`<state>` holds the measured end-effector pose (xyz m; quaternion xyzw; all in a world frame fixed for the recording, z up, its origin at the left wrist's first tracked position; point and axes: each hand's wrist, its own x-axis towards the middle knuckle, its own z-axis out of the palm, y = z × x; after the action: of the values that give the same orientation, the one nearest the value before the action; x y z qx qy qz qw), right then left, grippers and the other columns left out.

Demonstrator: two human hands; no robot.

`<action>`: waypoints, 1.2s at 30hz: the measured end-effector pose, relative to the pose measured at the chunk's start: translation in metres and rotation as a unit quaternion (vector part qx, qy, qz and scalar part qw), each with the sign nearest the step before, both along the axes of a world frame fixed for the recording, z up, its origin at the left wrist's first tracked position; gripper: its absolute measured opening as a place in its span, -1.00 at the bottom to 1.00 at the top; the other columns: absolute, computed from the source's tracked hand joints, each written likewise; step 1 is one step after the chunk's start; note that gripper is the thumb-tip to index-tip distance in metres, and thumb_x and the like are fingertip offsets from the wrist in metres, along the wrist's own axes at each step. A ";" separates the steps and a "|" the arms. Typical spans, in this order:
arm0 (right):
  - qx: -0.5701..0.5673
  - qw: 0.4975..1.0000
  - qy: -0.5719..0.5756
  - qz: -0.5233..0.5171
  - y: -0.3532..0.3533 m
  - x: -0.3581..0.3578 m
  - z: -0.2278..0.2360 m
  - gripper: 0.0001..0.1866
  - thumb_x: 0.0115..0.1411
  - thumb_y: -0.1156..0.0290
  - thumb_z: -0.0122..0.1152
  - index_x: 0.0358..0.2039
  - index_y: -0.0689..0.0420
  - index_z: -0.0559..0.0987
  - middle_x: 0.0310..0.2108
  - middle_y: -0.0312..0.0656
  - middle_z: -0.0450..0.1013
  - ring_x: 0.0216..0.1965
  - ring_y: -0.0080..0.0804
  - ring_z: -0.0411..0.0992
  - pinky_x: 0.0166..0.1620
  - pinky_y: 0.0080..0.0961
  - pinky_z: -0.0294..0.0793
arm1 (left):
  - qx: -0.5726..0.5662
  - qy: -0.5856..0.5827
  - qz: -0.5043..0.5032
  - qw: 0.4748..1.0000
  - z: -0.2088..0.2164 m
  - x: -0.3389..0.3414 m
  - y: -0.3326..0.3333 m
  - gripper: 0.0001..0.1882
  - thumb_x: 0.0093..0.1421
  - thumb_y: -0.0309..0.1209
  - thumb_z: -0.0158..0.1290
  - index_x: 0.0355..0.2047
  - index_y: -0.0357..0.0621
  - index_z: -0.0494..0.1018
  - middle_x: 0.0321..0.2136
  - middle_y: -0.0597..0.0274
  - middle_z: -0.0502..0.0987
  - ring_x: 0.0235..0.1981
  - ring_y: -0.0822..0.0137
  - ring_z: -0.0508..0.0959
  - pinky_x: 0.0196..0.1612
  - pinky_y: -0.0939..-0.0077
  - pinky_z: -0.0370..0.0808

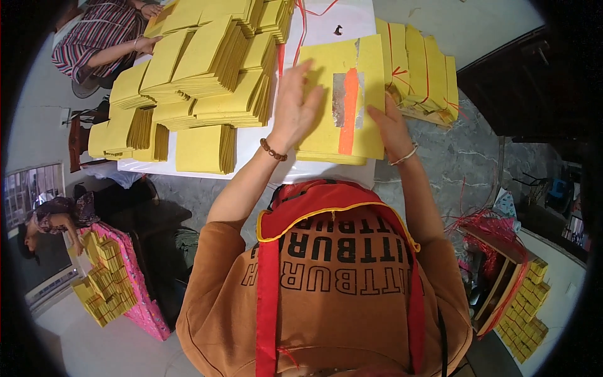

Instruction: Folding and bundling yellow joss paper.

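A stack of yellow paper sheets [314, 135] lies in front of me on the white-covered table; its top sheet bears a silver foil patch [339, 103] with an orange stripe [348, 125] across it. My left hand [298, 107] is open at the stack's left edge, thumb and fingers apart. At the right edge is my right hand [394, 129], with its thumb by the top sheet and its fingers extended along the side. Neither hand visibly grips the paper. Whether the right fingers touch the stack's side I cannot tell.
Folded yellow paper bundles [207, 63] are piled on the left of the white table [264, 166]. Red-tied bundles [418, 69] stand at the right. Another person's hand [147, 45] touches the far-left pile. Red string [483, 226] hangs over a wooden stand at right.
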<state>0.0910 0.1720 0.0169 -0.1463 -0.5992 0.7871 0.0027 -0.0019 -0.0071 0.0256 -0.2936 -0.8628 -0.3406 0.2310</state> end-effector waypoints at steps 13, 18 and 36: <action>0.117 0.984 0.131 0.027 -0.051 0.009 -0.008 -0.39 0.07 0.52 -0.07 0.17 0.24 0.06 0.10 -0.10 0.14 0.14 -0.35 0.13 0.14 -0.53 0.11 | 0.336 -0.559 -0.207 0.729 -0.007 0.022 0.035 -0.63 0.12 -0.40 0.05 -0.10 -0.33 0.32 -0.42 0.35 0.41 -0.48 0.61 0.36 -0.43 0.77 0.35; -0.206 0.970 0.043 -0.122 -0.052 0.002 -0.012 -0.51 0.25 0.41 -0.23 0.18 0.22 0.06 0.08 -0.16 0.14 0.09 -0.43 0.15 0.11 -0.54 0.13 | 0.376 -0.592 -0.238 0.672 -0.015 0.020 0.031 -0.69 0.18 -0.46 -0.04 -0.07 -0.28 0.32 -0.37 0.30 0.46 -0.42 0.55 0.45 -0.42 0.69 0.40; -0.201 0.971 0.086 -0.097 -0.053 -0.002 -0.030 -0.46 0.30 0.36 -0.25 0.24 0.22 -0.05 0.20 -0.19 0.02 0.17 -0.48 0.06 0.16 -0.58 0.07 | 0.391 -0.589 -0.215 0.674 -0.008 0.025 0.037 -0.70 0.16 -0.37 0.05 -0.14 -0.27 0.38 -0.44 0.38 0.48 -0.63 0.72 0.30 -0.68 0.82 0.18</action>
<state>0.0887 0.1194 -0.0127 -0.1331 -0.4090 0.8971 0.1014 0.0233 0.0301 0.0173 -0.0925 -0.5214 -0.7892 -0.3111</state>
